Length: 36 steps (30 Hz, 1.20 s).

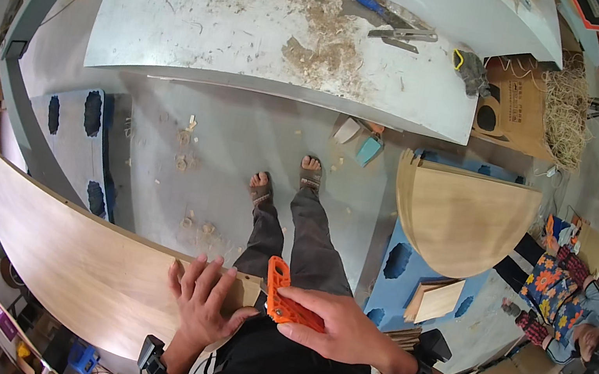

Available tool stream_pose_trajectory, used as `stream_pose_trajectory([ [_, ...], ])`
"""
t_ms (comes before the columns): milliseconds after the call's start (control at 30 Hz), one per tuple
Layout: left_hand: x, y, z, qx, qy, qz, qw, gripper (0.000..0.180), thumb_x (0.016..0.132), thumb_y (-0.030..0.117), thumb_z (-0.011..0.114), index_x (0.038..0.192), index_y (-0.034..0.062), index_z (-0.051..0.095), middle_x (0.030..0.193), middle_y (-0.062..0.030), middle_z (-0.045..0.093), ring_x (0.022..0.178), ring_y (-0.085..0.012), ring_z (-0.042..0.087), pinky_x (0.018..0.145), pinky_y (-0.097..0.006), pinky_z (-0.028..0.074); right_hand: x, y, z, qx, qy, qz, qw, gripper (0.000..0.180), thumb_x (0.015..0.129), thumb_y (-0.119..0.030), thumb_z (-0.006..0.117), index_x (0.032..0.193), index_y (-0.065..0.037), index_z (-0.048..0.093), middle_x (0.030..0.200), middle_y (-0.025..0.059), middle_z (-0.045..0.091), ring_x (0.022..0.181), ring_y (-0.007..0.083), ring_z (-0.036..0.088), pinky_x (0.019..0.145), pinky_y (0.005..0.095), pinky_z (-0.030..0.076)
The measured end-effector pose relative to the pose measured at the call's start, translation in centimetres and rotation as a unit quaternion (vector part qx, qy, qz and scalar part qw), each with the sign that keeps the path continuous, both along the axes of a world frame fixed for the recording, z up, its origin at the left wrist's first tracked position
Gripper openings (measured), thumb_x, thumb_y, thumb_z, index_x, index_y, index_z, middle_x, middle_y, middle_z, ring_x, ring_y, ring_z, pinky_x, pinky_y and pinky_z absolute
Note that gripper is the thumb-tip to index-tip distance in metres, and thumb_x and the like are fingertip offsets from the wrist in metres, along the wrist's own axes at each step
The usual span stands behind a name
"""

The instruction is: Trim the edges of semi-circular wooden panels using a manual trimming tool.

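Note:
A large light-wood panel with a curved outline stretches from the far left to my waist. My left hand lies on its right end, fingers spread over the face and fingertips at the far edge. My right hand is wrapped round an orange plastic edge trimmer with cut-out holes. The trimmer is just beyond the panel's right end, close to my left thumb; whether it touches the wood I cannot tell.
Ahead stands a white workbench with dried residue, a blue-handled tool and a dark glove. A cardboard box of curly strips is beside it. Rounded wood panels are stacked on a blue pallet. A person is at right.

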<state>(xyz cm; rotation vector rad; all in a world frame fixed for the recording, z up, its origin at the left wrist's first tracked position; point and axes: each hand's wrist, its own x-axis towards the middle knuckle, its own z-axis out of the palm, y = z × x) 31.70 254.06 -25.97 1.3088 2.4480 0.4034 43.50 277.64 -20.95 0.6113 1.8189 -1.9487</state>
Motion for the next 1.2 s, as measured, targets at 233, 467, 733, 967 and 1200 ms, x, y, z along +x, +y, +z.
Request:
stream_pose_trajectory([
  [233, 1.0, -0.9, -0.1, 0.003, -0.016, 0.003, 1.0, 0.067, 0.075, 0.063, 0.069, 0.121, 0.015, 0.063, 0.126, -0.007, 0.057, 0.13, -0.0289, 0.042, 0.113, -0.055, 0.014, -0.8, -0.1, -0.1, -0.005, -0.055, 0.084, 0.995, 0.056, 0.088, -0.032, 0.068, 0.131, 0.001, 0.053, 0.114, 0.0195, 0.064, 0.097, 0.0347, 0.066, 0.083, 0.0356, 0.052],
  [467, 0.9, -1.4, 0.0, -0.007, -0.022, -0.028, 0.999, 0.069, 0.077, 0.06, 0.069, 0.127, 0.0136, 0.058, 0.13, -0.0088, 0.054, 0.132, -0.0316, 0.039, 0.113, -0.057, 0.015, -0.4, -1.3, -0.6, 0.025, -0.03, 0.047, 0.998, 0.048, 0.089, -0.029, 0.068, 0.126, -0.001, 0.055, 0.103, 0.0188, 0.066, 0.084, 0.0352, 0.067, 0.073, 0.0376, 0.054],
  [733, 1.1, -1.5, -0.2, -0.001, -0.023, -0.016, 1.0, 0.067, 0.075, 0.062, 0.07, 0.123, 0.0159, 0.062, 0.127, -0.0061, 0.056, 0.131, -0.0286, 0.041, 0.114, -0.056, 0.013, -0.6, -1.5, -0.3, 0.02, -0.05, 0.027, 0.998, 0.048, 0.089, -0.028, 0.068, 0.126, -0.001, 0.056, 0.103, 0.018, 0.067, 0.083, 0.0329, 0.068, 0.072, 0.036, 0.054],
  [967, 0.8, -1.4, -0.3, 0.006, -0.024, -0.031, 0.999, 0.071, 0.075, 0.061, 0.071, 0.125, 0.0133, 0.059, 0.127, -0.0089, 0.055, 0.13, -0.0316, 0.041, 0.113, -0.057, 0.015, -0.3, -1.7, -0.6, 0.02, -0.042, 0.019, 0.999, 0.049, 0.089, -0.028, 0.068, 0.127, 0.0, 0.056, 0.105, 0.0183, 0.067, 0.084, 0.0325, 0.068, 0.074, 0.0353, 0.054],
  [1200, 0.5, -1.2, -0.3, 0.009, -0.029, -0.026, 0.999, 0.071, 0.074, 0.06, 0.072, 0.125, 0.0125, 0.059, 0.127, -0.0092, 0.055, 0.129, -0.0318, 0.041, 0.113, -0.057, 0.015, -0.1, -1.6, -0.6, 0.019, -0.042, 0.01, 0.999, 0.053, 0.089, -0.03, 0.068, 0.13, 0.0, 0.055, 0.11, 0.0201, 0.066, 0.087, 0.0337, 0.068, 0.077, 0.0355, 0.054],
])
